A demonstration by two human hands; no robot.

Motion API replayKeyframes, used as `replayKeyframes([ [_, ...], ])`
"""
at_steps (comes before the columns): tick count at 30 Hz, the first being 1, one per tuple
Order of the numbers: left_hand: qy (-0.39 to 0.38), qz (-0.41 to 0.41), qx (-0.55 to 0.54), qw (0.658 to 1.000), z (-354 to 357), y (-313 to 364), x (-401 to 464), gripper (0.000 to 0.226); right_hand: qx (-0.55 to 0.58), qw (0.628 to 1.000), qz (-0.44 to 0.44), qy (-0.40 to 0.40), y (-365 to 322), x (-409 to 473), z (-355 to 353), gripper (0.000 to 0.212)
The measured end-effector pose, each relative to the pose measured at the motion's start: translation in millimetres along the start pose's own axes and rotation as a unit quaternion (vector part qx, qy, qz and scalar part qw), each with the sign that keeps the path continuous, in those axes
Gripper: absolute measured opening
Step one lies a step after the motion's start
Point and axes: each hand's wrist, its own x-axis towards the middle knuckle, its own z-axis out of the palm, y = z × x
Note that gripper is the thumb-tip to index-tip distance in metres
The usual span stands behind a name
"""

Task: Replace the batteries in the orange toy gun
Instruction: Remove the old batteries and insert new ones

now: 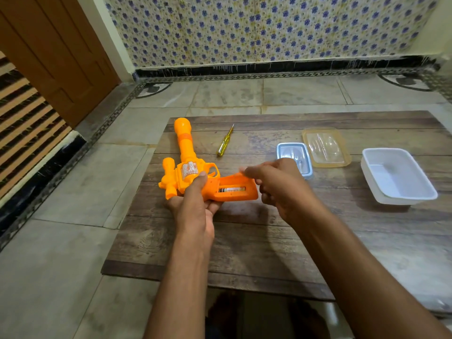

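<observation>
Orange plastic toy gun (188, 167), glossy, bulb-tipped barrel aimed toward 11 o'clock, held just above a wood-grain board (244, 241) w/ grip compartment open; one battery (231, 189) visible inside. Left hand (195, 204) grips the gun body from below, thumb on the sticker side. Right hand (276, 184), fingers curled, at the grip's 3 o'clock end; can't tell if it holds anything. At 12 o'clock: one yellow screwdriver (225, 141). At 2-3 o'clock: three containers — blue-rimmed tray (307, 165), amber clear lid (326, 147), white tub (397, 176).
</observation>
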Motion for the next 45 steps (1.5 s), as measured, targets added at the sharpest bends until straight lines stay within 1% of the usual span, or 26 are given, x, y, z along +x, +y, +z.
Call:
replayKeyframes([
  [2,-0.004,-0.003,0.005,1.0,-1,0,1,0.063,0.069,0.997,0.015,-0.017,-5,-2,-6,0.006],
  [3,-0.007,-0.004,0.004,1.0,-1,-1,1,0.063,0.083,0.996,0.018,-0.016,-5,-2,-9,0.015],
  [4,-0.007,-0.004,0.002,1.0,-1,-1,1,0.063,0.07,0.997,0.012,-0.009,-4,0,-12,0.028],
  [5,-0.006,-0.004,0.001,1.0,-1,-1,2,0.063,0.045,0.999,-0.002,-0.005,-1,2,-14,0.036],
  [7,-0.002,-0.006,0.003,1.0,-1,-2,2,0.064,-0.096,0.993,-0.072,0.022,6,4,-16,0.044],
  [8,0.001,-0.008,0.003,1.0,-2,-3,3,0.064,-0.184,0.973,-0.126,0.052,8,4,-16,0.044],
  [9,0.004,-0.01,0.004,1.0,-2,-5,4,0.064,-0.246,0.95,-0.175,0.077,10,5,-16,0.042],
  [10,0.008,-0.012,0.007,1.0,-3,-6,5,0.064,-0.27,0.934,-0.214,0.097,10,4,-16,0.038],
  [12,0.014,-0.017,0.009,1.0,-4,-8,5,0.066,-0.246,0.928,-0.262,0.101,9,3,-15,0.024],
  [14,0.01,-0.025,0.011,1.0,-3,-10,5,0.071,-0.235,0.926,-0.283,0.084,8,3,-13,0.018],
  [18,0.009,-0.042,0.022,0.999,0,-13,-1,0.069,-0.228,0.92,-0.317,0.037,8,1,-10,0.021],
  [21,0.015,-0.042,0.02,0.999,2,-15,-3,0.066,-0.279,0.889,-0.362,0.013,8,-1,-10,0.013],
  [23,0.01,-0.044,0.019,0.999,2,-14,-4,0.064,-0.321,0.874,-0.366,-0.003,6,-2,-9,0.007],
  [24,0.011,-0.046,0.021,0.999,2,-13,-5,0.063,-0.343,0.865,-0.366,-0.016,5,-2,-8,0.008],
  [27,0.021,-0.053,0.03,0.998,3,-12,-7,0.058,-0.407,0.832,-0.374,-0.054,5,-1,-6,0.026],
  [29,0.019,-0.057,0.03,0.998,4,-11,-8,0.049,-0.451,0.798,-0.392,-0.075,7,-1,-4,0.036],
  [30,0.018,-0.056,0.032,0.998,4,-10,-8,0.046,-0.47,0.784,-0.398,-0.079,8,-1,-3,0.038],
  [31,0.02,-0.056,0.035,0.998,4,-11,-8,0.045,-0.475,0.78,-0.4,-0.078,9,-2,0,0.038],
  [36,0.026,-0.055,0.03,0.998,4,-13,-6,0.046,-0.382,0.824,-0.417,-0.043,17,1,9,0.025],
  [40,0.017,-0.062,0.025,0.998,4,-11,-6,0.04,-0.369,0.829,-0.419,-0.022,25,10,13,0.022],
  [43,0.007,-0.07,0.027,0.997,5,-9,-7,0.028,-0.369,0.829,-0.42,-0.028,29,12,16,0.019],
  [45,0.005,-0.068,0.021,0.997,5,-7,-7,0.028,-0.376,0.828,-0.415,-0.032,30,14,16,0.02],
])
